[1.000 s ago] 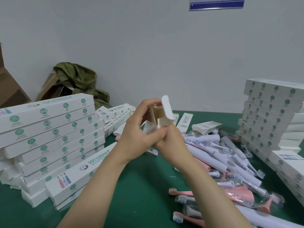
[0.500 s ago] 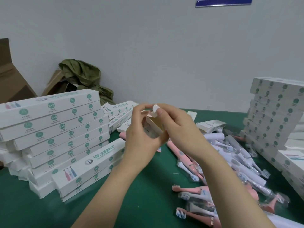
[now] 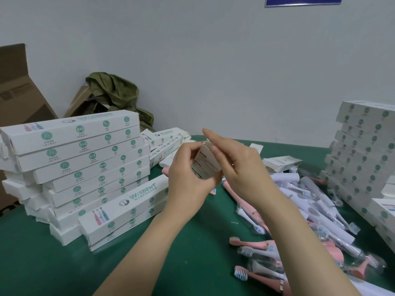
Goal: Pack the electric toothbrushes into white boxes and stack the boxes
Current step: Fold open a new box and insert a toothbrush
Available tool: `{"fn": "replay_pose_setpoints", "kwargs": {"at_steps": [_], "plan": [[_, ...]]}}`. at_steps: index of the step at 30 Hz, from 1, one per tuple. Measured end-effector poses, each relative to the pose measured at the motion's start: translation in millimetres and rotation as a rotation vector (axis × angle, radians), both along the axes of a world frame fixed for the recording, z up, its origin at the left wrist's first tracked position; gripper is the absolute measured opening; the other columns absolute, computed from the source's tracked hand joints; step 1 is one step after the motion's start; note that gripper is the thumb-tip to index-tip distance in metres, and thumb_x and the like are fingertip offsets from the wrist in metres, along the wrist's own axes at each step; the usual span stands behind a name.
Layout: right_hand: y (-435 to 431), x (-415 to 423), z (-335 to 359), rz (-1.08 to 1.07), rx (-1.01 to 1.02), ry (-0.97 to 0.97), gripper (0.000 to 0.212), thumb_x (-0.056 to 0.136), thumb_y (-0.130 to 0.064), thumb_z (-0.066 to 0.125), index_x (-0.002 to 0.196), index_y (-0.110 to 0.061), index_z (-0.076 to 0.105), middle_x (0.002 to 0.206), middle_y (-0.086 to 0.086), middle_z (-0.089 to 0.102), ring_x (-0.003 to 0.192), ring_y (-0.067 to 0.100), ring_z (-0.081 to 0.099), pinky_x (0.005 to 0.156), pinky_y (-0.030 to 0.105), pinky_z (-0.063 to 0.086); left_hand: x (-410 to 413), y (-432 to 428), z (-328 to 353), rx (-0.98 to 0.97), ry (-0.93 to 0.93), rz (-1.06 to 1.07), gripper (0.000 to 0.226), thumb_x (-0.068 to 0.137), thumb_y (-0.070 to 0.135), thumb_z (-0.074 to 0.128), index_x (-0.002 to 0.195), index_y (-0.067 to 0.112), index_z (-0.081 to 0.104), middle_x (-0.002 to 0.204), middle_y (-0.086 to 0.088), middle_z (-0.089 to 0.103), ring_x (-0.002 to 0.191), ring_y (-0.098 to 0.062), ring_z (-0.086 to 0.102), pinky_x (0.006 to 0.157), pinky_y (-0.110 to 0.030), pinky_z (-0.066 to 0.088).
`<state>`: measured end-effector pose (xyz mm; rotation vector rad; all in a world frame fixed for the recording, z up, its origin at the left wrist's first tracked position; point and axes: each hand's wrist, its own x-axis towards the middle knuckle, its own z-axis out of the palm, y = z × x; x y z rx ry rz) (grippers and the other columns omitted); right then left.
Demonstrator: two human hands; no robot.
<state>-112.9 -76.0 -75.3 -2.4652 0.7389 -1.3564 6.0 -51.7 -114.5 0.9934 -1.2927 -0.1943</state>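
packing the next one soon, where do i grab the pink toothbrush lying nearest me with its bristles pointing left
I'd pinch the neck just behind the bristles, from above: the pink toothbrush lies flat on the green table, head end free on the left, handle running into the pile on the right. The left hand and right hand hold the white box.

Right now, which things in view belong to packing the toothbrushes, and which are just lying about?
Part of the job: white box, held by left hand and right hand; loose toothbrushes; left box stack; right box stack.
Just lying about: green cloth; cardboard cartons; blue wall sign.
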Motion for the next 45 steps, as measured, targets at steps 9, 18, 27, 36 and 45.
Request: {"fn": "replay_pose_setpoints", "kwargs": {"at_steps": [9,18,27,36,45], "plan": [[0.4,7.3,-5.8,0.062,0.033,-0.038,0.043,0.097,-0.025,0.036,0.139,-0.020,0.046,0.127,-0.003,0.057,0.117,0.003,0.047,0.096,0.011,0.033,2.5,-1.6,1.9,-0.036,-0.008,0.058,0.045,0.055,0.039,0.073,0.092,0.050,0.050,0.094,0.018,0.062,0.093,-0.010,0.063,0.087,-0.052,0.048],[0.1,15.1,-14.0,-0.064,-0.070,0.192,0.052,0.102,-0.027,0.036,0.151,-0.027,0.020,0.151,-0.004,0.026,0.132,0.013,0.033,0.094,0.035,0.042,5.0,0.8,1.7,-0.045,-0.032,0.069,0.034,0.065,0.035,0.058,0.098,0.039,0.050,0.101,0.009,0.064,0.099,-0.013,0.063,0.088,-0.044,0.051],[-7.9,1.5,1.3,0.038,0.644,-0.491,0.025,0.101,-0.034,0.038,0.114,-0.023,0.056,0.102,-0.004,0.067,0.088,0.010,0.063,0.074,0.026,0.051,11.7,6.5,11.0,-0.133,0.126,-0.064,0.051,0.065,0.013,0.078,0.104,0.030,0.050,0.103,0.014,0.064,0.103,-0.004,0.062,0.084,-0.017,0.048],[-27.0,-25.1,-20.6,0.055,1.409,-0.095,0.048,0.081,-0.054,0.063,0.091,-0.006,0.061,0.083,0.010,0.066,0.071,0.023,0.063,0.069,0.033,0.056,11.0,16.4,32.4,-0.276,0.448,-0.285,0.046,0.064,0.022,0.073,0.104,0.016,0.052,0.088,0.014,0.068,0.088,-0.004,0.063,0.078,-0.020,0.049],[-29.8,-53.3,7.4,-0.123,0.966,-0.939,0.042,0.080,-0.005,0.072,0.119,-0.001,0.055,0.104,0.013,0.067,0.080,0.019,0.067,0.066,0.022,0.058,31.2,-8.9,8.6,0.321,0.376,0.172,0.077,0.081,0.023,0.073,0.143,0.016,0.029,0.141,-0.004,0.039,0.123,-0.010,0.041,0.094,-0.022,0.033]]}}
